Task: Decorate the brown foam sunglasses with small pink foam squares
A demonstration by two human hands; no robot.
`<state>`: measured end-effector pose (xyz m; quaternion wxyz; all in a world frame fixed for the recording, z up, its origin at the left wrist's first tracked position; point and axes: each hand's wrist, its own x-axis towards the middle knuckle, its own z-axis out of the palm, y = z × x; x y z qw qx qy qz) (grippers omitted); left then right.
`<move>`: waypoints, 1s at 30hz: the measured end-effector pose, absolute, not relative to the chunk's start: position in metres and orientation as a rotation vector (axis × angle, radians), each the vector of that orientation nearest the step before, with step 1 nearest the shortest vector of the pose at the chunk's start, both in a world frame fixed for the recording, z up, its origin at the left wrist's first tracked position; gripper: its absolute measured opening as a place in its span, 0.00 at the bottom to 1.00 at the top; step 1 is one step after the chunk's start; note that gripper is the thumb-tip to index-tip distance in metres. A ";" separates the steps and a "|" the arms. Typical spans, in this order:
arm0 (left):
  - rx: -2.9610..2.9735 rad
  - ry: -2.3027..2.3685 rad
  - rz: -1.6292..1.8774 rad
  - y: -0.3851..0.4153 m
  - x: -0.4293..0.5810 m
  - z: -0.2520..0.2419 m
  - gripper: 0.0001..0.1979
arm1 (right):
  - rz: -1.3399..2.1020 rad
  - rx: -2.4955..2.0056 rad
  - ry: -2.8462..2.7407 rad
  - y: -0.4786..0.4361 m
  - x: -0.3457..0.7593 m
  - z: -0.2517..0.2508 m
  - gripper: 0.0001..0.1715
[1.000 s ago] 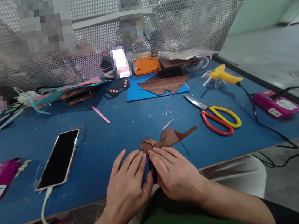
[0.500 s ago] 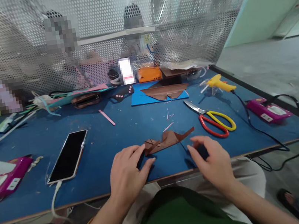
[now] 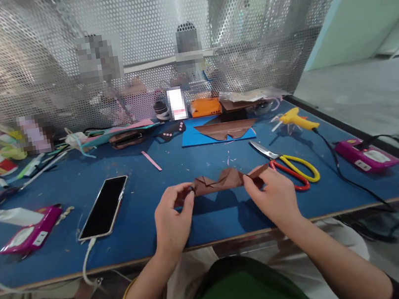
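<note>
A folded brown paper piece hangs a little above the blue table, held at both ends. My left hand pinches its left end between thumb and fingers. My right hand pinches its right tip. Both hands are closed on the paper near the table's front edge. A gold bangle sits on my left wrist.
Red-and-yellow scissors lie just right of my hands. A yellow glue gun and its black cable run to a pink power strip. A phone lies at left. A blue sheet with brown paper lies behind. Perforated metal screen at the back.
The brown paper lay flat on the table; both hands have taken its ends and lifted it. My right hand swung out to the right tip.
</note>
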<state>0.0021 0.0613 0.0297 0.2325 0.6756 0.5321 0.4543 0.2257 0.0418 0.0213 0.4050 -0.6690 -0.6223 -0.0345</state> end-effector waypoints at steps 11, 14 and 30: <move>1.096 1.225 1.364 0.037 0.019 0.021 0.17 | -0.801 -1.448 -1.587 0.036 0.219 0.051 0.12; 1.142 1.281 1.339 0.035 0.022 0.024 0.21 | -0.832 -1.410 -1.585 0.031 0.217 0.056 0.11; 0.940 1.262 1.543 0.044 0.032 0.022 0.12 | -0.705 -1.304 -1.614 0.014 0.210 0.052 0.13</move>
